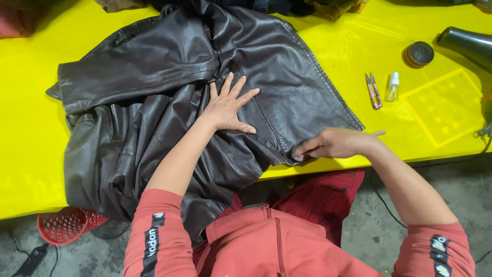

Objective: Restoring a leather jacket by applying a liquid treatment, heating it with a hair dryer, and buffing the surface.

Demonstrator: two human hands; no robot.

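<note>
Seen from the head camera, we lean over a yellow table [31, 128] where a dark brown leather jacket [154, 102] lies spread and rumpled, one side spilling over the near edge toward our lap. Our left hand [229, 106] presses flat on the middle of the jacket, fingers spread wide, pinning the leather down. Our right hand [335, 143] sits at the jacket's lower hem near the table edge, fingertips pinching the hem between thumb and forefinger. We judge this to be the step of flattening and straightening a panel, one hand anchoring, the other tugging the edge taut. The next move, as we read it, calls for an even pull along the hem with the left palm holding firm, so the leather does not bunch. To the right, well apart from the jacket, lie small snips [373, 90], a little clear bottle [392, 86], a round tin [419, 54] and a hair dryer [467, 45]. A red basket [64, 225] stands on the floor below.
</note>
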